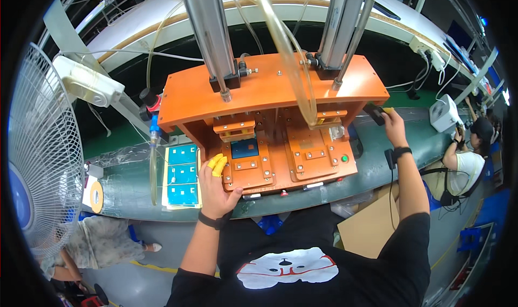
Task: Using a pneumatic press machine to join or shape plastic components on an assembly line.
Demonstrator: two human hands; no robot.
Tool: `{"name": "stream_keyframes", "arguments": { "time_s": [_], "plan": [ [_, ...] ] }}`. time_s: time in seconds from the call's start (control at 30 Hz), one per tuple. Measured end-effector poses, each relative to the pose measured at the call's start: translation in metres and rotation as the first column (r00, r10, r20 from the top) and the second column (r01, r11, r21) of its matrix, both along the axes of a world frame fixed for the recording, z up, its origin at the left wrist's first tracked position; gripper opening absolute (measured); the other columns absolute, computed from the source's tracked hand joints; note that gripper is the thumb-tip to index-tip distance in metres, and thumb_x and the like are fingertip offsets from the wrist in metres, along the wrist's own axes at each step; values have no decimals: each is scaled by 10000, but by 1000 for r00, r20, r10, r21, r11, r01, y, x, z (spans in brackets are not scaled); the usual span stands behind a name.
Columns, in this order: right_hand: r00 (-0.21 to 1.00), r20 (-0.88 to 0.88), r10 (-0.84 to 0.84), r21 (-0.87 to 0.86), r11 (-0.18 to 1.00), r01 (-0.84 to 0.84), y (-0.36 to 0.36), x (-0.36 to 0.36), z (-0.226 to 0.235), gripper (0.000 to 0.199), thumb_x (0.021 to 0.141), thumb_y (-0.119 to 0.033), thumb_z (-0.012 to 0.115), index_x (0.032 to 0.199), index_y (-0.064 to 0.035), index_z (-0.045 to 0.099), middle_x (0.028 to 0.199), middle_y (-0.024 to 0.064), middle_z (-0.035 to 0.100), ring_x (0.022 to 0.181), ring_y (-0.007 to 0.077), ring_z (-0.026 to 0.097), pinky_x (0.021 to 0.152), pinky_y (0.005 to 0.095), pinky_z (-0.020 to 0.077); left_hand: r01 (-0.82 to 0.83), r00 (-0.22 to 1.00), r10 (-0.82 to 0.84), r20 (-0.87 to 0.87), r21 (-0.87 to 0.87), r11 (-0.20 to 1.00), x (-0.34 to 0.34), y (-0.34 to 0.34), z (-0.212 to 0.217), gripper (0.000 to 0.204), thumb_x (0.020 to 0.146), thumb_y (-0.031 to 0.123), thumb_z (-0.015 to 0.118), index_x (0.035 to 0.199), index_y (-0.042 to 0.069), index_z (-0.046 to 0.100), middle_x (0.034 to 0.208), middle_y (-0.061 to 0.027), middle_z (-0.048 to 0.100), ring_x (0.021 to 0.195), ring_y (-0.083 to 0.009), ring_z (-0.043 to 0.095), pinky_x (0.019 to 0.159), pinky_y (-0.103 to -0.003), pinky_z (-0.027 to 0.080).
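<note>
An orange press fixture [280, 86] stands on the bench in front of me. Its base plate has two nests. The left nest holds a dark blue square part [244, 148]; the right nest [311, 145] looks bare. My left hand [216, 185], with yellow finger cots, rests on the fixture's left front corner, fingertips beside the blue part. My right hand [394, 126] reaches out to the right and closes on a small black device [373, 113] lying on the bench by the fixture.
A blue tray of small parts [182, 176] lies left of the fixture. A white fan [38, 145] stands far left. Clear hoses [286, 53] and two metal cylinders rise above the press. Another person [469, 161] sits at the right; a roll of tape [96, 196] is left.
</note>
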State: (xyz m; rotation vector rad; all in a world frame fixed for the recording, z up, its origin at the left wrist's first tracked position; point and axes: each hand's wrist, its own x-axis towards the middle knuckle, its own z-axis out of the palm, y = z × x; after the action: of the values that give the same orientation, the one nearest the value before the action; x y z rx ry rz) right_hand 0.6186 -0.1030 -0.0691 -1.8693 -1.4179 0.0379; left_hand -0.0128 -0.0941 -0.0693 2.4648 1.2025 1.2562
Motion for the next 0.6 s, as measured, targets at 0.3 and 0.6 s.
{"name": "stream_keyframes", "arguments": {
  "time_s": [0.3, 0.6],
  "plan": [
    [938, -327, 116, 251, 967, -32, -187, -130, 127, 185, 1105, -136, 486, 1161, 20, 569, 977, 37, 617, 864, 101, 614, 769, 255, 494, 127, 896, -80, 436, -81, 989, -17, -7, -14, 451, 1052, 328, 531, 1298, -42, 605, 1339, -181, 600, 1255, -345, 538, 1101, -437, 402],
    [726, -65, 685, -39, 725, -687, -184, -307, 170, 407, 965, -465, 654, 996, -69, 739, 1049, 80, 756, 977, 324, 689, 877, 435, 553, -300, 862, 383, 332, -276, 913, -107, -35, -69, 208, 981, 59, 631, 1168, -28, 659, 1207, -167, 649, 1126, -328, 619, 998, -412, 468]
  ]
}}
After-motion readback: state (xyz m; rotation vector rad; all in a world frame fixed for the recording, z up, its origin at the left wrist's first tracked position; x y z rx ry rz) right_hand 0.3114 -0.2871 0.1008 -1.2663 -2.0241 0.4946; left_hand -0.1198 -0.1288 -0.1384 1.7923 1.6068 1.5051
